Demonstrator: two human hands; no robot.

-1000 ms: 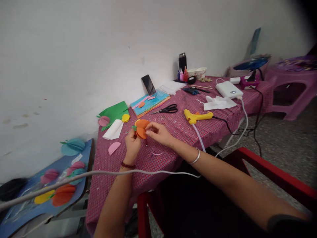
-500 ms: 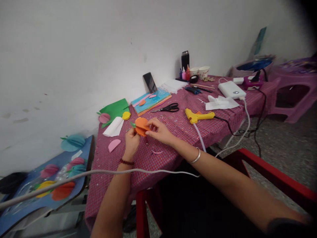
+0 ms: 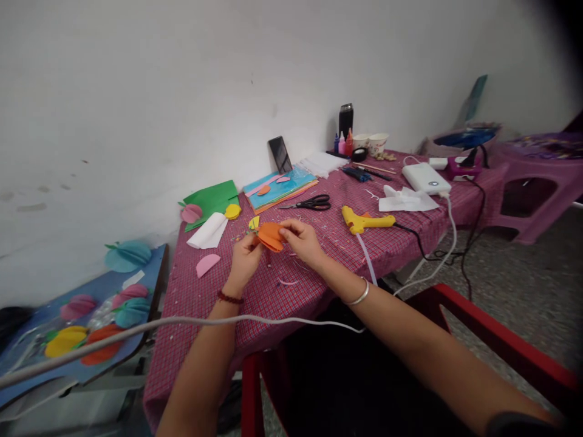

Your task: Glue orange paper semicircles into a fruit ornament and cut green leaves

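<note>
Between my two hands, above the checked tablecloth [image 3: 255, 297], is an orange folded-paper pumpkin [image 3: 272, 235] with its layers fanned apart. My left hand [image 3: 246, 258] pinches its left end, close to where the green stem was showing. On the right edge of the paper, the fingers of my right hand [image 3: 303, 241] are closed. Just behind lies a small yellow paper piece [image 3: 254, 223]. A pink paper half-round [image 3: 208, 265] and a rolled white sheet [image 3: 207, 231] lie left of my left hand. Black scissors [image 3: 312, 203] rest beyond my right hand.
A yellow glue gun [image 3: 364, 220] with its cord lies right of my hands, near a white power bank [image 3: 426, 178]. A white cable [image 3: 255, 318] crosses over my forearms. Finished paper shapes sit on a blue board [image 3: 150, 267] at the left. A phone [image 3: 280, 154] leans on the wall.
The orange paper pumpkin has been turned and flattened in my hands, and both hands have shifted slightly right. A small yellow paper piece now shows behind it.
</note>
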